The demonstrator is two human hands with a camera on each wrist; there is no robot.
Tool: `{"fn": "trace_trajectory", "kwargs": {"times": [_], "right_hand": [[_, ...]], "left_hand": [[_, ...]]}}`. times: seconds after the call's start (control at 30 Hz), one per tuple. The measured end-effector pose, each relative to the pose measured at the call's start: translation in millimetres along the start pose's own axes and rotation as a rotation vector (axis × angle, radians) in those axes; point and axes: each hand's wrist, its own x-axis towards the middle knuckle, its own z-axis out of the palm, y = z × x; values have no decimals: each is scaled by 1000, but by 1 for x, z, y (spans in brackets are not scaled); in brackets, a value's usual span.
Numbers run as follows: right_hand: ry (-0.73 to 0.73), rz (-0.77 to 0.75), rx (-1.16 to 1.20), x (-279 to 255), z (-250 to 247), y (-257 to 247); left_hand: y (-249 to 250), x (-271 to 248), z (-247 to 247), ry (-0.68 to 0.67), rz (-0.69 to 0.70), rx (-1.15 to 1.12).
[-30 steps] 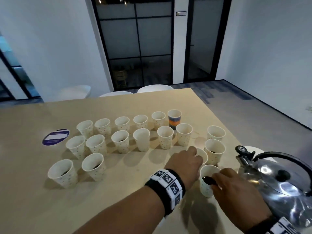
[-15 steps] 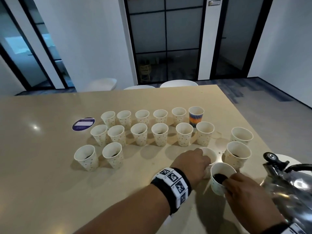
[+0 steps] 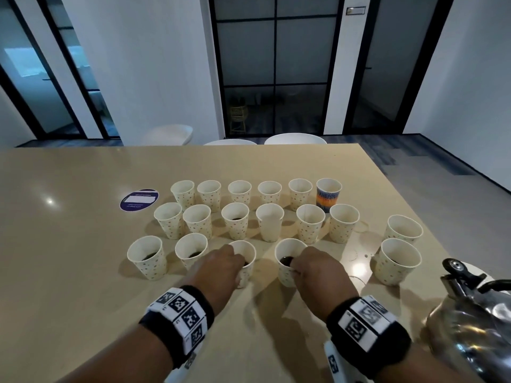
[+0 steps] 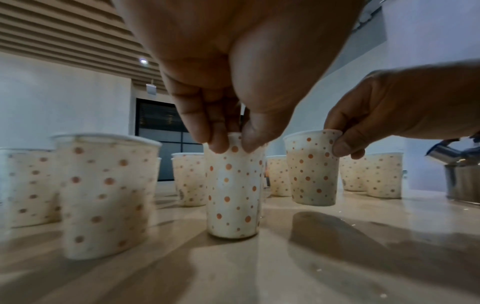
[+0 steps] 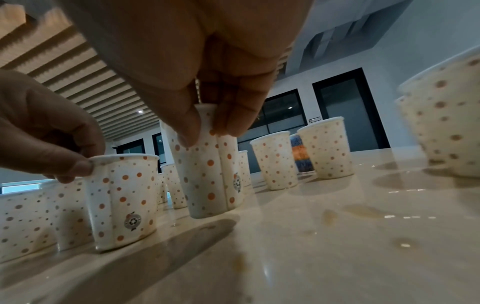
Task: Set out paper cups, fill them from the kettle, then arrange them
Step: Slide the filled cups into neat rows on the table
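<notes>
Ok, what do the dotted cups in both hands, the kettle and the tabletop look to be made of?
White orange-dotted cups: thin matte paper, since the walls dent under the pinching fingers. Shiny silver kettle: polished metal, probably steel, with mirror reflections. Beige tabletop: smooth and glossy with lamp glare; laminate or stone, unclear.

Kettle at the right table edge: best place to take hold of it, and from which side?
Take the kettle by its black arched handle, coming from above with the right hand, which is nearer. The handle spans over the lid, clear of the shiny rounded body, which offers no purchase. That hand first has to release its dotted cup.
</notes>
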Motion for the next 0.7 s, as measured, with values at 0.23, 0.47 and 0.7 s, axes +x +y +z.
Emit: {"fn": "trace_trajectory", "kwargs": {"times": [0.23, 0.47, 0.7], "right_hand": [[-73, 0, -27, 32, 9, -24], [-116, 31, -27, 35, 11, -30], [-94, 46, 68, 29, 3, -30]], "left_hand": [[-23, 6, 4, -28, -16, -20], [-25, 7, 3, -5, 1, -54], [-22, -1, -1, 31, -2, -175]]}}
